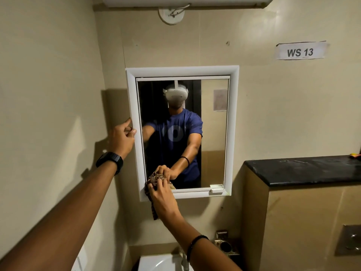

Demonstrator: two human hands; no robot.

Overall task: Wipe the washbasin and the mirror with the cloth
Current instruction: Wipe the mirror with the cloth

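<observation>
A white-framed mirror (214, 133) hangs on the beige wall in front of me. My right hand (161, 194) grips a bunched brownish checked cloth (154, 179) and holds it against the mirror's lower left corner; a strip of cloth hangs below the hand. My left hand (122, 136), a black watch on its wrist, holds the frame's left edge with thumb and fingers. The white washbasin (156, 263) shows at the bottom edge, partly hidden by my right forearm. The mirror reflects a person in a blue shirt.
A black stone ledge (304, 169) juts out at the right, above a beige partition. A metal holder (224, 244) and tap sit on the wall above the basin. A paper label reading WS 13 (300, 52) is stuck high on the right wall.
</observation>
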